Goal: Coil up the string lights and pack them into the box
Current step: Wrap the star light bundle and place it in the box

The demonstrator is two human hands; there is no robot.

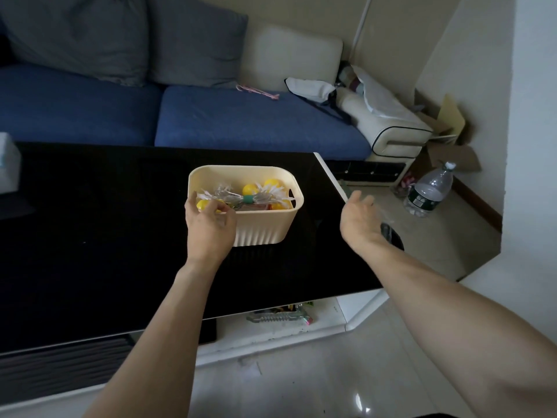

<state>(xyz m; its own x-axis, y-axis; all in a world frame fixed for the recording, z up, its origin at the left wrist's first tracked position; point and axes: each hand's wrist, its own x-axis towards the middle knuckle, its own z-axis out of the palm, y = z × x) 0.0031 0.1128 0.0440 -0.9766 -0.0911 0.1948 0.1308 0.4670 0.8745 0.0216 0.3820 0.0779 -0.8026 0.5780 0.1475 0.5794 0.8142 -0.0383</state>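
Observation:
A cream plastic box (268, 227) with ribbed sides stands on the black table (90, 236). Inside it lies the bundle of string lights (241, 197), clear wire loops bound in the middle by a green band, with yellow balls around it. My left hand (208, 224) is at the box's near left rim, its curled fingers pinching the left end of the bundle. My right hand (358, 218) hovers to the right of the box near the table's right edge, palm up, fingers relaxed, holding nothing.
A blue sofa (241, 122) with grey cushions runs behind the table. A white tissue pack (7, 164) sits at the table's far left. On the floor to the right stand a large water bottle (431, 188) and cardboard (449, 137).

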